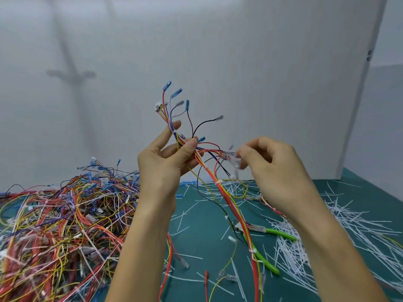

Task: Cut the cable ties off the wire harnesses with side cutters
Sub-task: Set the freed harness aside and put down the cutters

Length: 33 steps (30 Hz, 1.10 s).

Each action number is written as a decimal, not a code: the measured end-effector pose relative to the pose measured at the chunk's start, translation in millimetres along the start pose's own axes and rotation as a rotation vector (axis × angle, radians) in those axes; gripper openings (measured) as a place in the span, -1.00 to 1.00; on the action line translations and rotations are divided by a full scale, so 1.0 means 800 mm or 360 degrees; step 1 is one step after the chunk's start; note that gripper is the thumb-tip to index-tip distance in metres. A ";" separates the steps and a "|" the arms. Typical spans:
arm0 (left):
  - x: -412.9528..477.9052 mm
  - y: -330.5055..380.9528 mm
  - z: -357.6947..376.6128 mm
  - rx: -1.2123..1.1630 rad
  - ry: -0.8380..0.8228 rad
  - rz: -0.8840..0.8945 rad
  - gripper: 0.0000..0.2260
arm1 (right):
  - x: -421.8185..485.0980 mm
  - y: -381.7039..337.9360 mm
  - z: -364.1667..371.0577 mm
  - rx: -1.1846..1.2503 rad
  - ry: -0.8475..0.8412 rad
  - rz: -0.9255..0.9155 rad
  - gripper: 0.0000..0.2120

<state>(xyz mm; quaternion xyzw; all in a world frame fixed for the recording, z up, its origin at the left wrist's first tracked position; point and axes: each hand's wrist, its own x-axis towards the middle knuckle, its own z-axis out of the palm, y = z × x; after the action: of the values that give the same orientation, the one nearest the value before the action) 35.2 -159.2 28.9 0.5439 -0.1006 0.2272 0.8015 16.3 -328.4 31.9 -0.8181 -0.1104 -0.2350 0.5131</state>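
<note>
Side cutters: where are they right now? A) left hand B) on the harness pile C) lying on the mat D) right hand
C: the green-handled side cutters lie on the mat, below the wire harness that the left hand and right hand hold up.

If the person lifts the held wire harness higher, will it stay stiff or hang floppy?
Probably floppy: below the left hand the wire harness droops in curves to the mat. Likely light, since fingers alone hold it. Its loose ends may snag the side cutters it lies across.
</note>
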 end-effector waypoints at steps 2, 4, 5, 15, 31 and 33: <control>0.000 -0.001 -0.001 0.0007 0.0014 0.0005 -0.55 | -0.006 -0.007 -0.004 -0.0070 -0.0276 -0.0034 -0.62; 0.001 -0.001 -0.001 -0.0009 0.0043 0.0012 -0.53 | -0.010 -0.012 -0.006 -0.0003 -0.0532 0.0008 -0.63; 0.001 -0.001 -0.001 -0.0022 0.0061 0.0010 -0.51 | -0.011 -0.014 -0.006 0.0068 -0.0610 0.0014 -0.69; -0.003 -0.012 0.012 -0.0006 0.0079 0.0003 -0.58 | -0.015 -0.023 -0.003 0.0446 -0.0732 0.0041 -0.69; -0.012 0.005 0.011 0.1184 -0.0440 0.0180 -0.67 | -0.006 -0.011 0.021 0.1046 -0.0047 0.0126 -0.88; -0.015 0.007 0.012 0.0987 -0.0717 0.0033 -0.70 | -0.007 -0.011 0.020 0.1142 -0.0065 0.0137 -0.90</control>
<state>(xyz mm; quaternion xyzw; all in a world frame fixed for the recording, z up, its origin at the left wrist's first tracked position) 22.7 -169.3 32.0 0.7959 -0.2062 0.1299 0.5543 12.1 -310.2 30.1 -0.5944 -0.1616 -0.1431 0.7746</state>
